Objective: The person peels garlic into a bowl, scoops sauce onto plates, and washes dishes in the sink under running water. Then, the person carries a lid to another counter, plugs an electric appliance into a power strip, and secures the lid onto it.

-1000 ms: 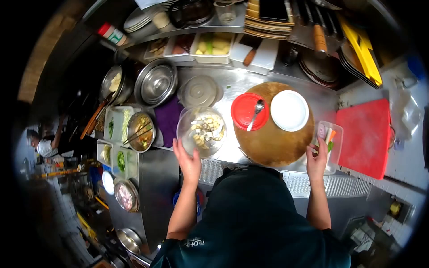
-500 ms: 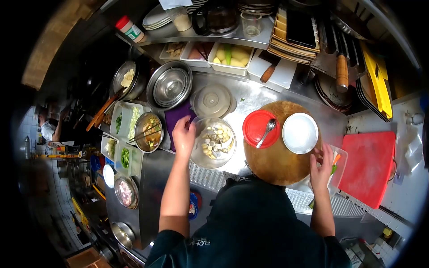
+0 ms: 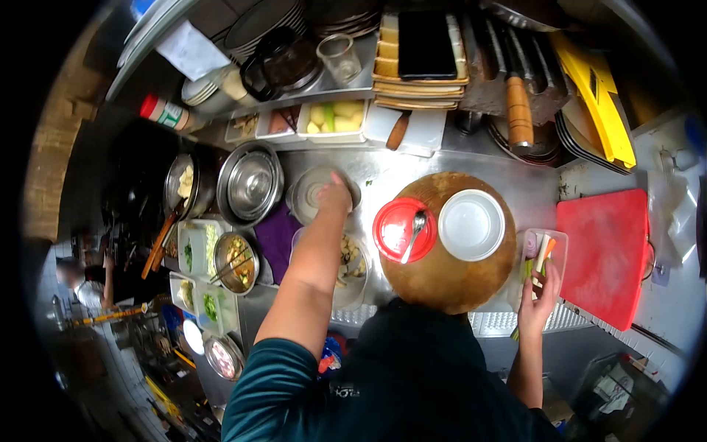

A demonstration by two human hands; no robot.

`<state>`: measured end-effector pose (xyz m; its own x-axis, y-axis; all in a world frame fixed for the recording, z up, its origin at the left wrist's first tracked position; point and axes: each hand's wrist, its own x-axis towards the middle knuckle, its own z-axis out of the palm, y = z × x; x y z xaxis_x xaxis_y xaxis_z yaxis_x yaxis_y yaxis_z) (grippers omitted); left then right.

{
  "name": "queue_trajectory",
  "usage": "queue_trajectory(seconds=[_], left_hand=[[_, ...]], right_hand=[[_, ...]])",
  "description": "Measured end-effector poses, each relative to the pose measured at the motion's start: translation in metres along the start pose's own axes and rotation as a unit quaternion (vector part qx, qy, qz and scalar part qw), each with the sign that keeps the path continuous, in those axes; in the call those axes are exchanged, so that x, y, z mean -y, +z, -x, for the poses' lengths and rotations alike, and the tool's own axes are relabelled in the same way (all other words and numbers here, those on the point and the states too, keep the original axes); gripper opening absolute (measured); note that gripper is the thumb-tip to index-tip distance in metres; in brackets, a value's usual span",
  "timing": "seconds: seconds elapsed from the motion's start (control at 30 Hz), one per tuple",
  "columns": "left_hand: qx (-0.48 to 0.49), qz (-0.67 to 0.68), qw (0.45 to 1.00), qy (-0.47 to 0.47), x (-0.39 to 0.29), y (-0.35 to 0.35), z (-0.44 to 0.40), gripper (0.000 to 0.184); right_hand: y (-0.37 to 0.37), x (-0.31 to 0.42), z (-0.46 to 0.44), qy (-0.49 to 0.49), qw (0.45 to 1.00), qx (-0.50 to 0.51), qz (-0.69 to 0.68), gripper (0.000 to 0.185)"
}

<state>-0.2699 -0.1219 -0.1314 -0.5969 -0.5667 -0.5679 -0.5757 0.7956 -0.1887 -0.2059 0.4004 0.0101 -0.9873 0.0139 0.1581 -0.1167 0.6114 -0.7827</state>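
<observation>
My left hand [image 3: 335,195] reaches over a round translucent lid [image 3: 303,197], its fingers stretched out and blurred; whether they touch it I cannot tell. Under my left forearm, partly hidden, is a clear bowl [image 3: 356,276] with pale cut pieces. At the right, my right hand [image 3: 539,298] has its fingers apart and curved over a clear container [image 3: 562,250] of cut vegetables, including an orange strip, a white stalk and green pieces. No piece is visibly gripped. A white bowl [image 3: 472,225] and a red lid [image 3: 389,225] bearing a spoon [image 3: 414,236] rest on the round wooden board [image 3: 449,287].
A red cutting board [image 3: 602,258] lies far right. Nested metal bowls [image 3: 252,184], a purple cloth [image 3: 277,239] and a metal bowl with chopsticks [image 3: 237,263] are at the left. Cleavers [image 3: 519,110], plates and a phone [image 3: 427,44] line the back shelf. Another person [image 3: 92,287] stands far left.
My left hand has moved from beside the clear bowl to over the translucent lid. My right hand has shifted down to the near part of the vegetable container. The camera view has turned.
</observation>
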Motion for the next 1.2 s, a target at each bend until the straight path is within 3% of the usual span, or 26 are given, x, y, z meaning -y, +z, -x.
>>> queue_trajectory(seconds=[0.17,0.37,0.57,0.67,0.77,0.9,0.97,1.0,1.2], left_hand=[[0.018,0.006,1.0,-0.02,-0.006,0.009,-0.004,0.096],[-0.012,-0.049,0.998,0.031,0.006,0.005,0.013,0.095],[0.029,-0.067,0.997,0.021,-0.005,-0.004,0.019,0.093],[-0.01,-0.086,0.996,0.013,-0.007,-0.006,0.013,0.091],[-0.027,-0.089,0.993,0.069,-0.001,-0.021,0.016,0.092],[-0.098,-0.098,0.967,0.212,0.02,-0.06,0.06,0.075],[-0.09,-0.049,0.958,0.268,0.036,-0.103,0.115,0.088],[-0.113,-0.024,0.953,0.28,0.046,-0.113,0.14,0.098],[-0.182,-0.014,0.95,0.254,0.104,-0.089,0.278,0.097]], right_hand=[[0.0,-0.008,-0.001,0.01,1.0,-0.013,-0.009,0.056],[0.009,0.0,-0.01,-0.04,0.999,0.012,-0.021,0.057],[0.001,0.015,-0.004,-0.048,0.998,0.024,-0.032,0.057],[-0.006,0.01,0.002,-0.045,0.998,0.025,-0.029,0.057],[-0.005,0.007,0.001,-0.049,0.998,0.024,-0.024,0.056],[0.002,0.006,0.004,-0.086,0.996,0.027,-0.017,0.053],[0.01,0.005,0.007,-0.098,0.994,0.035,-0.026,0.051],[0.012,0.013,0.008,-0.089,0.994,0.038,-0.047,0.05],[0.029,0.026,0.032,-0.065,0.989,0.11,-0.078,0.047]])
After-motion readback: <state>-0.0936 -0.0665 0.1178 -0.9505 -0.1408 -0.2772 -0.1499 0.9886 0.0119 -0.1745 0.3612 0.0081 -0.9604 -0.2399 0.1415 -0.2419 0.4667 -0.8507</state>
